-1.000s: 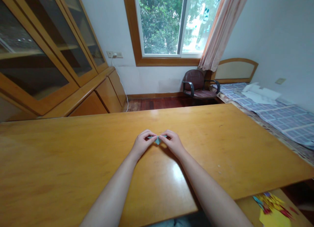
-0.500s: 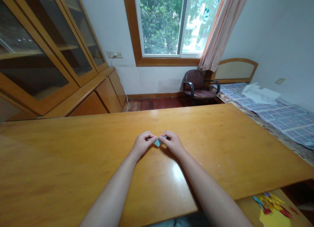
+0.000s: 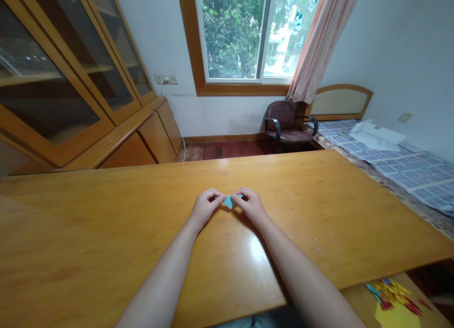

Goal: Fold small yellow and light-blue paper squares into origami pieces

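Note:
A small piece of light blue folded paper (image 3: pixel 229 202) is held just over the middle of the wooden table (image 3: pixel 124 243), its lower tip pointing toward me. My left hand (image 3: pixel 206 206) pinches its left side between thumb and fingers. On the other side, my right hand (image 3: pixel 248 205) grips it the same way, thumb on the near face. The fingers cover both outer ends of the paper, so its full shape is hidden.
At the lower right, a lower surface bears yellow paper (image 3: pixel 395 317) and several small coloured pieces (image 3: pixel 392 294). Beyond the table stand a brown armchair (image 3: pixel 285 122), a bed (image 3: pixel 397 162) and a glass-fronted cabinet (image 3: pixel 102 77).
The thumbs have moved slightly apart, so more of the blue paper's middle shows between them. Both hands keep their pinch, and the arms have hardly moved.

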A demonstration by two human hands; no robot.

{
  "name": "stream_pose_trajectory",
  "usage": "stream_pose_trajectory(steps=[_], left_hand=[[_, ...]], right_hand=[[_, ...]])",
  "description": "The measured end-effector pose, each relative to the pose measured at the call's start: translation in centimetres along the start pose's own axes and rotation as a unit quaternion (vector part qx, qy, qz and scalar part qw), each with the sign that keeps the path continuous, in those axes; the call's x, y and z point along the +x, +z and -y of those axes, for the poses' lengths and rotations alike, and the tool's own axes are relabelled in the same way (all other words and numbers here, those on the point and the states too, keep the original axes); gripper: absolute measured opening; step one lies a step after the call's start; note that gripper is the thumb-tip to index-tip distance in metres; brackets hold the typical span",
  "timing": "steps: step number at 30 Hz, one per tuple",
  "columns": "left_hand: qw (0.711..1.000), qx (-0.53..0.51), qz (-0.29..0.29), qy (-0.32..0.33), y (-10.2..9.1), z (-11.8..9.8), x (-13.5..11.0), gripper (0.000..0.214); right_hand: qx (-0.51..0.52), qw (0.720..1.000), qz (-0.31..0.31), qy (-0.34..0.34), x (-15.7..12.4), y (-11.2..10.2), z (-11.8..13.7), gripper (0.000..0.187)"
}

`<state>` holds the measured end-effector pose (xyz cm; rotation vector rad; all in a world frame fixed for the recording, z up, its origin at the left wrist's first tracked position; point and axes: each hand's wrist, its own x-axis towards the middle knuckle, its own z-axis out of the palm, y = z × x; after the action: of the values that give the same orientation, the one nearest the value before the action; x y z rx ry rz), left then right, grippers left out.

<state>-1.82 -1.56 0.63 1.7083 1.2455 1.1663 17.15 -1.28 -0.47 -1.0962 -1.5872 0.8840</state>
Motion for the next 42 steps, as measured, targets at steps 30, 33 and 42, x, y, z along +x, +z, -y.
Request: stream_pose_trajectory(steps=[30, 33, 42], left_hand=[[0.999, 0.043, -0.007, 0.032, 0.1, 0.3, 0.0, 0.02], [0.999, 0.008, -0.037, 0.003, -0.2, 0.5, 0.1, 0.021], [0.985, -0.13, -0.09, -0.064, -0.5, 1.4, 0.3, 0.022]], right_hand=[[-0.002, 0.999, -0.021, 0.036, 0.2, 0.2, -0.5, 0.013], [0.063, 0.993, -0.046, 0.085, 0.4, 0.1, -0.9, 0.019], [0.155, 0.977, -0.101, 0.108, 0.6, -0.3, -1.1, 0.022]])
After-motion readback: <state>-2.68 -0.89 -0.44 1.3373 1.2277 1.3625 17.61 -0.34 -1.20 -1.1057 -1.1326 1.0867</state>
